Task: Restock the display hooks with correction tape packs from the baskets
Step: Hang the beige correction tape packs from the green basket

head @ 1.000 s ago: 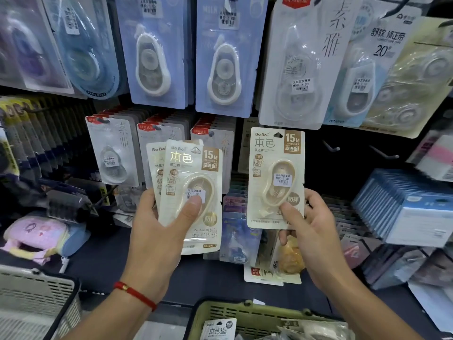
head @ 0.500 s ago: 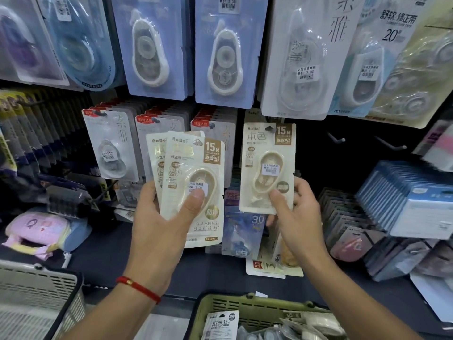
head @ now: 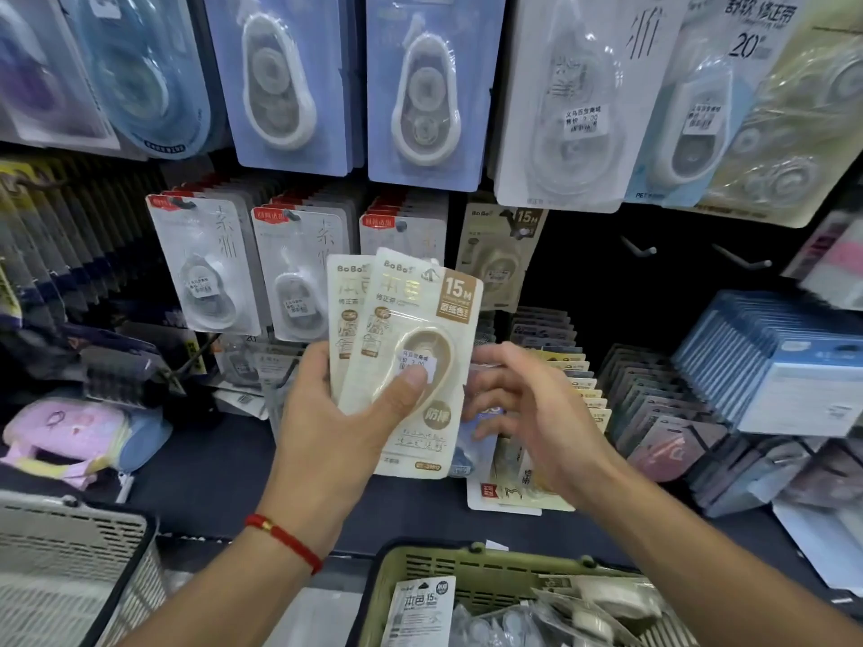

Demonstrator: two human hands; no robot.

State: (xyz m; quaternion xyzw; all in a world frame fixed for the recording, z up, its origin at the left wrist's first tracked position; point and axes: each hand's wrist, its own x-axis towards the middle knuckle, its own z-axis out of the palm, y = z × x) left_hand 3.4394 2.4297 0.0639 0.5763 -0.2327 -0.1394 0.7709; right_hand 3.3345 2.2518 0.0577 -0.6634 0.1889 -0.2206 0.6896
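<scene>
Far to the left of the left hand, a grey basket [head: 70, 567] is sitting low by the dark shelf [head: 210, 478], and a pink and blue pouch [head: 79, 431] is lying on that shelf just above it. Up and to the left of the same hand, white correction tape packs [head: 205, 268] are hanging in dense rows on the display wall.

The left hand [head: 336, 431], with a red string bracelet [head: 285, 541] circling its wrist, is gripping two fanned beige correction tape packs [head: 411, 361]; the thumb is pressing on the front pack's blister and the fingers are curling round the left edge. Above these packs, large blue blister cards [head: 420, 91] are hanging from the upper row.

Up and to the right of the held packs, one matching hung beige pack [head: 499, 254] is sitting on a hook. The right hand [head: 527, 408] is hovering just right of the held packs, fingers loosely spread, holding nothing. Above and to the right of it, two bare hooks [head: 640, 248] are jutting from the dark backing. Below both hands, a green basket [head: 467, 572] is holding more packs. Further right of the right hand, stacked blue boxes [head: 784, 361] are filling the shelf.
</scene>
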